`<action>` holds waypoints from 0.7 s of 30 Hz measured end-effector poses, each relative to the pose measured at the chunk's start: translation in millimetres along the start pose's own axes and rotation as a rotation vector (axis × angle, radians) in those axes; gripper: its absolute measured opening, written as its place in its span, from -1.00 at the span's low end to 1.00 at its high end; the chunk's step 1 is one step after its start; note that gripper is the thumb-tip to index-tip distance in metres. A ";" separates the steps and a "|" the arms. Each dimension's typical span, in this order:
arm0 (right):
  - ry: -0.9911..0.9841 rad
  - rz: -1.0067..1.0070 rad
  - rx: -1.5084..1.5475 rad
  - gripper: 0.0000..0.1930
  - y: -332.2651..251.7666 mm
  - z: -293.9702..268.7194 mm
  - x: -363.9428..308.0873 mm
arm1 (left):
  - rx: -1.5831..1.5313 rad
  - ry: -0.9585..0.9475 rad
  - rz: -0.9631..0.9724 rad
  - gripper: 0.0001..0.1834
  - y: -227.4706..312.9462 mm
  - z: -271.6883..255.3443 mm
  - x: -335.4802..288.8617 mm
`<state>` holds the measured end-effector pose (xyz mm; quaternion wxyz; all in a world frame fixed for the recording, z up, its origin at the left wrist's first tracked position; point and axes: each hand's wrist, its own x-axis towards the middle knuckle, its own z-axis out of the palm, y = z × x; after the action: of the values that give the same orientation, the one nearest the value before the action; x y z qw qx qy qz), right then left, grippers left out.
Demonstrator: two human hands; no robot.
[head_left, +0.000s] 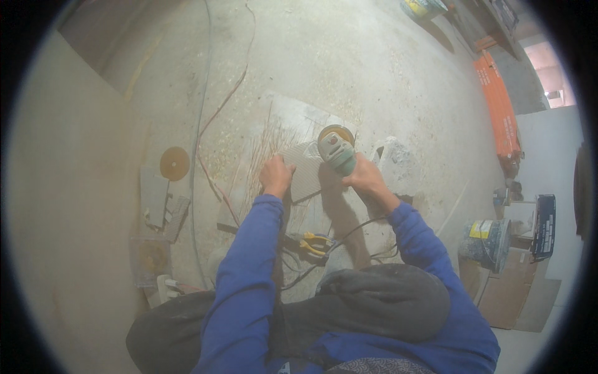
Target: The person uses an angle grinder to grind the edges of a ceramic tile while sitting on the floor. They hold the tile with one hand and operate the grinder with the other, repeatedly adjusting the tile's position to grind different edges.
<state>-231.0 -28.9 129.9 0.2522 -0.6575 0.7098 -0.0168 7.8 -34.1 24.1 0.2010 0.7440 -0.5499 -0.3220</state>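
Angle grinder at ribbed tile, clutter around

Left hand holds the tile's edge; right hand grips the grinder. Yellow-handled pliers and black cable lie on the dusty floor nearside, a brown disc left, a bucket right.

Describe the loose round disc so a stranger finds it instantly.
Start on the pale floor, left of the person's left hand, and find the long grey cord. Just left of that cord lies the disc: flat, round and orange-brown, unlike the angular grey pieces beside it.
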 end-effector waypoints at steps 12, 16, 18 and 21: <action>-0.029 0.000 -0.060 -0.28 3.6 1.3 3.3 | -0.002 -0.027 -0.021 -0.55 2.0 -3.0 0.3; -0.025 -0.014 -0.072 -0.29 4.7 2.8 6.6 | -0.004 -0.019 -0.011 -0.56 1.0 -1.9 0.8; -0.031 0.002 -0.085 -0.29 4.9 3.6 8.7 | 0.002 -0.019 -0.005 -0.56 0.8 -1.2 1.5; -0.023 -0.028 -0.100 -0.29 5.2 4.1 9.3 | -0.002 -0.013 -0.009 -0.57 0.6 -0.3 1.8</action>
<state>-234.3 -35.8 121.4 0.2271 -0.6792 0.6976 0.0226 7.9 -36.1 24.2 0.1967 0.7441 -0.5476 -0.3281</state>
